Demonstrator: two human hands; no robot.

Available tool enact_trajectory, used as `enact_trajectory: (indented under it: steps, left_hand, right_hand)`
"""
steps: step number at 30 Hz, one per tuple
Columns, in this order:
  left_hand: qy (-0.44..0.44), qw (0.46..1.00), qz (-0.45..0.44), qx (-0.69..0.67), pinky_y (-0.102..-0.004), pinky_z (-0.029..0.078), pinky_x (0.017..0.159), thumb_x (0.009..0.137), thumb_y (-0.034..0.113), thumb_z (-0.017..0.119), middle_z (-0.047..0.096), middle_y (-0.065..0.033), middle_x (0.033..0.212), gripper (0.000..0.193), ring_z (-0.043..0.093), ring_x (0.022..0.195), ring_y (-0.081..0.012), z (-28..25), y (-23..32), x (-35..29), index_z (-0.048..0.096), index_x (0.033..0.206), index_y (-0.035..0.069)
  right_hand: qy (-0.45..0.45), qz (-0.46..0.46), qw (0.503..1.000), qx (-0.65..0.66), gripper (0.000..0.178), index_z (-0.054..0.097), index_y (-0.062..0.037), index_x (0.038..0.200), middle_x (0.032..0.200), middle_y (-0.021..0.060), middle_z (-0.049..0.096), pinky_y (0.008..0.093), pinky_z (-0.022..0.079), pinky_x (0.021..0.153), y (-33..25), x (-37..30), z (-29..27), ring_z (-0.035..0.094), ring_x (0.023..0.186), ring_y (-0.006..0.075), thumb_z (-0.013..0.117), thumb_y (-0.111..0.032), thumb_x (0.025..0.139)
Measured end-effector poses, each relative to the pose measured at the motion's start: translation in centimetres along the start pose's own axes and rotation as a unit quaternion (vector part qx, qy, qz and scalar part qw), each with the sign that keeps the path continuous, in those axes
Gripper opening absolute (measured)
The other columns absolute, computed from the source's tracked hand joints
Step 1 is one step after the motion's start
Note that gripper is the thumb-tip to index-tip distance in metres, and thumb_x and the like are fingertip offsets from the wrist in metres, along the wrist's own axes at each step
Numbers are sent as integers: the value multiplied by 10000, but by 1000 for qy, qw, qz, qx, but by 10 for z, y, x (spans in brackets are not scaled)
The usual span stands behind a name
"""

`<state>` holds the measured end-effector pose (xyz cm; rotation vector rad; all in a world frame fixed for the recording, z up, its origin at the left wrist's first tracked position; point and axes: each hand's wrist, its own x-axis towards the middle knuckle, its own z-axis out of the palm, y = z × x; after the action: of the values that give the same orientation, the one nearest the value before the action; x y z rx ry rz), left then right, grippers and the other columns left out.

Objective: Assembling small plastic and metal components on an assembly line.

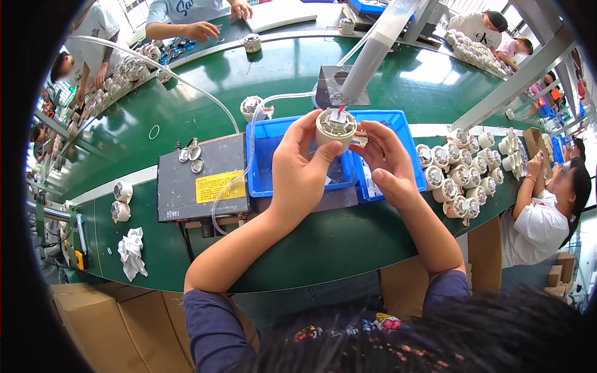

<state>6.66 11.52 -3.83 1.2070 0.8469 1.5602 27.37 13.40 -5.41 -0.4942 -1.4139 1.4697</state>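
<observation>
Above the blue trays, my left hand (297,158) grips a small round motor (336,127) with a cream-white housing. Its thumb presses the near side, and the motor's open, ribbed top faces up. My right hand (392,161) curls at the motor's right side, around its short wires (365,142); the wire ends are hidden among those fingers. Just over the motor, a red-and-white tip shows below a slanted clear tube (379,50). Beneath the hands stand a larger blue tray (267,180) and a second blue tray (407,133) beside it.
A black metal box (180,186) with a yellow label and small metal cups (196,165) on top stands left. Many similar motors (463,165) are grouped at right. A white cloth (132,253) lies at left. A clear hose (217,105) crosses the green bench. Co-workers sit around.
</observation>
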Motion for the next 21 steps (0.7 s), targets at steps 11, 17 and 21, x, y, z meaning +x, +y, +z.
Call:
enact_trajectory:
  steps: [11, 17, 21]
  left_hand:
    - [-3, 999, 46, 17, -358, 583, 1096, 1017, -37, 747, 653, -206, 1446, 570, 663, 1341, -256, 0, -3, -1, 495, 1524, -100]
    - [-11, 994, 98, 47, -369, 664, 1008, 945, -79, 797, 633, -176, 1450, 534, 666, 1331, -284, 9, -17, -15, 592, 1435, -19]
    - [-44, 968, 180, 168, -382, 674, 891, 878, -78, 835, 612, -204, 1457, 558, 710, 1258, -320, 12, -12, -21, 619, 1386, 2]
  right_hand:
    - [-31, -19, 999, 30, 962, 346, 7, 1672, 1666, 155, 459, 474, 342, 1289, 1, 2, 2, 420, 1580, 275, 865, -325, 934]
    - [24, 4, 1000, -7, 934, 404, 27, 1634, 1548, 168, 567, 414, 442, 1222, -6, -3, 8, 546, 1461, 232, 916, -210, 889]
    - [96, 51, 979, -174, 726, 596, 63, 1475, 1269, 125, 735, 323, 584, 1023, -31, -3, 26, 720, 1156, 161, 913, -58, 833]
